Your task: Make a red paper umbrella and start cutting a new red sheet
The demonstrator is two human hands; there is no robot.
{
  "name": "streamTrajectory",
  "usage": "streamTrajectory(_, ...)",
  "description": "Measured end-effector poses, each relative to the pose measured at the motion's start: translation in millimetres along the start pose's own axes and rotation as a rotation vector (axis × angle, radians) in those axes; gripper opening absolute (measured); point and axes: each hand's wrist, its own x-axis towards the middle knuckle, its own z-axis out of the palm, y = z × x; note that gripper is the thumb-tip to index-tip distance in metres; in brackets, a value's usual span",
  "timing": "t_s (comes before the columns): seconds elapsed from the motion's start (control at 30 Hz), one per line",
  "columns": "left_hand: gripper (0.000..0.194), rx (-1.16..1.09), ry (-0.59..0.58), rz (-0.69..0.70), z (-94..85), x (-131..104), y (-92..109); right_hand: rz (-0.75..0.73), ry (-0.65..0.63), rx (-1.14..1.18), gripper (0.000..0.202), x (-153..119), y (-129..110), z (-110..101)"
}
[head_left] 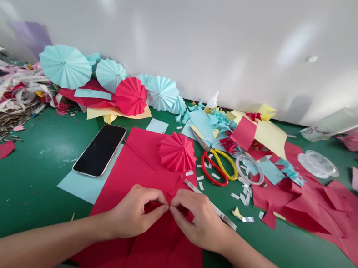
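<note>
On the near side of the red rosette [177, 152], the left hand [137, 212] and right hand [201, 221] meet fingertip to fingertip, each with thumb and forefinger pinched on what looks like a piece of red paper [187, 214], mostly hidden by the fingers. The step in hand seems to be creasing or joining that paper; by my reading, the next move calls for a firm, level pinch from both sides.

Red sheets [133, 176] lie beneath the rosette and run toward the wearer, past the near edge of the surface [37, 201]. A phone [100, 150] left of the rosette and scissors [210, 150] just right of it limit sideways travel there. A silver strip [228, 220], nearer than the rosette and to its right, passes behind the right hand. Bare surface lies nearer than the rosette, out to either side.
</note>
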Motion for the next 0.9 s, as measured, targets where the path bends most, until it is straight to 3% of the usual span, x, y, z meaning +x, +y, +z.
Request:
streamTrajectory(0.37,0.015,-0.063,0.161,-0.038,-17.2,6.6,-5.2,0.125,0.102,0.098,0.018,2.1,6.7,-14.9)
streamTrajectory(0.5,0.016,-0.036,0.091,-0.014,-15.7,5.2,-3.4,0.112,0.129,0.057,0.007,1.4,6.8,-10.6)
streamTrajectory(0.6,0.016,-0.011,0.039,-0.007,-11.5,2.8,-0.4,0.028,0.067,0.0,0.004,0.4,5.0,-4.6)
streamTrajectory(0.7,0.016,-0.005,0.017,-0.012,-10.7,1.9,1.4,-0.036,0.046,-0.006,0.013,0.3,2.4,-2.8)
streamTrajectory(0.9,0.023,-0.067,0.045,-0.046,-13.9,3.6,0.9,0.03,0.12,0.042,0.017,1.0,-0.2,-10.4)
